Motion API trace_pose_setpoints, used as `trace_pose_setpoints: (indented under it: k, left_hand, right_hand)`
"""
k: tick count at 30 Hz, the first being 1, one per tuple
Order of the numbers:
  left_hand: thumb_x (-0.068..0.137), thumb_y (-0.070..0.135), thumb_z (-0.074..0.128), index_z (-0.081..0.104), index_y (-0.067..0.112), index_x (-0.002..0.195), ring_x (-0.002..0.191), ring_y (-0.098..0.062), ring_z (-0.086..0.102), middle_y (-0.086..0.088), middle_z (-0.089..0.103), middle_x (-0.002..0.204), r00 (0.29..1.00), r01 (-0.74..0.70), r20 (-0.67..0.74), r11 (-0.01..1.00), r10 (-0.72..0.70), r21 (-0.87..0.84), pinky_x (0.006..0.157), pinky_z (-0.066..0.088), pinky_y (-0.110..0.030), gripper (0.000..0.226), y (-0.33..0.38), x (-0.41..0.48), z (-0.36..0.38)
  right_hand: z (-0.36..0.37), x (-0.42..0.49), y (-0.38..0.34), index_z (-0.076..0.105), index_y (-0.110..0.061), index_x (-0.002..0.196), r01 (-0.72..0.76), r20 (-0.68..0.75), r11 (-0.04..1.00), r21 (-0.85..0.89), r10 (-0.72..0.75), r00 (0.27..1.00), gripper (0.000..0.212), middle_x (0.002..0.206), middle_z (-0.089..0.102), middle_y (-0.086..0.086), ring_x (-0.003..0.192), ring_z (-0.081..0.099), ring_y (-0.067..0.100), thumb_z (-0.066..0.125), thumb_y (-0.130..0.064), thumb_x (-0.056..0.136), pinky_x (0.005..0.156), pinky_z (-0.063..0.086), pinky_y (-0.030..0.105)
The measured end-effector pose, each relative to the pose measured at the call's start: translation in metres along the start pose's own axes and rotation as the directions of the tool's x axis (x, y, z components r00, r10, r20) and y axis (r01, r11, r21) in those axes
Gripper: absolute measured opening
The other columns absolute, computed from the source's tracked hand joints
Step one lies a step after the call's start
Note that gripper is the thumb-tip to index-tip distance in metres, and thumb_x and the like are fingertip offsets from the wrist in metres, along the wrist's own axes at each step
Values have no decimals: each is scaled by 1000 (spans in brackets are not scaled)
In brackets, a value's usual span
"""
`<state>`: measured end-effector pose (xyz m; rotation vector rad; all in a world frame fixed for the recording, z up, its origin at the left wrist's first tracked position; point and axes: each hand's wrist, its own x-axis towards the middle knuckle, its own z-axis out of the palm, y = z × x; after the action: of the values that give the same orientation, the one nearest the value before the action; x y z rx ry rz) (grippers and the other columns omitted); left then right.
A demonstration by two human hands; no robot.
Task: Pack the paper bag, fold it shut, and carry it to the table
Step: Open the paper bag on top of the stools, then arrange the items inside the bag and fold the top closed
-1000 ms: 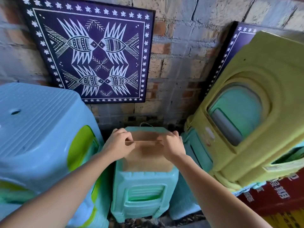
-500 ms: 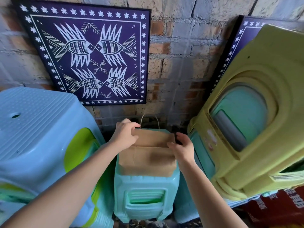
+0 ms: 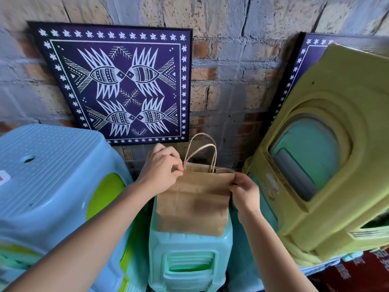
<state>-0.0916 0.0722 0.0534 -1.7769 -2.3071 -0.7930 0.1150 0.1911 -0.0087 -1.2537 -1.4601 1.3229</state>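
Since the earlier frame, both hands had moved from the pressed-down fold at the bag's mouth to its top corners, and the twisted paper handles (image 3: 201, 151) had popped upright at 12 o'clock.

Left-hand fingertips (image 3: 179, 168) were pinched shut on the bag's top edge at the near-left handle root. Right-hand fingertips (image 3: 235, 182) were closed on the top right corner of the front panel. Left hand (image 3: 161, 168) sat at 10 o'clock of the bag, right hand (image 3: 245, 191) at 3 o'clock.

Brown paper bag (image 3: 192, 204) stood on the small mint plastic stool (image 3: 189, 256), leaning slightly toward the camera, with a horizontal crease across the front panel. Contents weren't visible, so packing state: couldn't tell. Big light-blue stool (image 3: 42, 175) was at 9 o'clock, the yellow-green upended stool (image 3: 336, 144) at 3 o'clock and the fish-pattern panel (image 3: 122, 85) at 12 o'clock against the brick wall (image 3: 231, 70).

My read: the fold step was in progress, not finished. To do it well:
- keep both pinches level so the fold line ran straight
- reuse the existing crease, don't start a new one
- tuck the handles down first or they'd spring the flap open
- press against the stool top; its footprint was narrow and the bag could tip off the near edge
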Motion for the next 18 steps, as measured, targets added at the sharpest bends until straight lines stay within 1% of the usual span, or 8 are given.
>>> trace_pose_setpoints:
  k: [4,6,8,11,13,14,16,18]
  left_hand:
    - [69,10,87,78,16,65,80,-16,50,8,64,76,969,-242,-50,970,242,5,68,40,-27,12,17,-9,-27]
    - [71,5,84,78,13,65,75,-18,53,4,65,74,949,-314,-35,949,315,17,66,41,-25,12,25,-17,-36]
    - [71,-1,81,78,11,65,73,-20,57,1,67,74,930,-368,-11,930,368,21,68,44,-27,14,33,-26,-41]
    - [70,-8,77,74,7,64,73,-23,63,-3,71,77,919,-389,55,920,390,-40,71,50,-32,16,43,-42,-44]
    - [74,-9,70,69,5,67,74,-28,65,-6,71,80,914,-379,132,924,384,-59,68,54,-37,16,46,-53,-44]
    - [75,-9,66,67,5,69,74,-30,66,-7,71,83,908,-377,177,925,380,-52,65,55,-39,15,47,-60,-45]
    - [76,-5,62,64,9,75,73,-32,66,-5,71,87,887,-388,263,921,379,-16,60,54,-40,15,48,-70,-48]
    - [76,-3,62,65,12,79,69,-31,65,-2,71,84,861,-412,328,911,390,-1,57,53,-40,16,50,-79,-55]
  right_hand:
    - [-19,-2,-53,74,-37,86,316,72,947,-55,-312,947,54,91,76,-11,79,67,-3,50,11,86,67,47,8]
    - [-30,-5,-89,76,-29,91,494,224,864,-101,-464,857,49,94,75,-11,83,66,-5,48,11,89,70,46,5]
    - [-32,-9,-119,77,-18,95,548,473,836,-2,-482,737,49,94,77,-7,91,70,2,43,15,88,79,52,12]
    - [-2,-20,-140,74,-11,97,477,832,864,-161,-141,537,45,97,77,7,92,74,22,39,17,90,80,60,29]
    - [26,-22,-135,70,-15,101,596,880,661,-456,234,413,38,107,74,13,100,71,29,40,8,91,82,58,34]
    - [37,-23,-130,69,-13,108,685,837,486,-543,372,401,33,113,72,13,104,68,30,44,2,92,84,56,36]
    - [49,-20,-116,65,-9,125,818,771,131,-560,446,455,35,122,68,12,107,64,30,51,-10,92,87,52,35]
    - [51,-15,-100,60,-9,131,811,746,12,-585,402,531,41,127,66,12,112,61,30,56,-17,91,93,49,35]
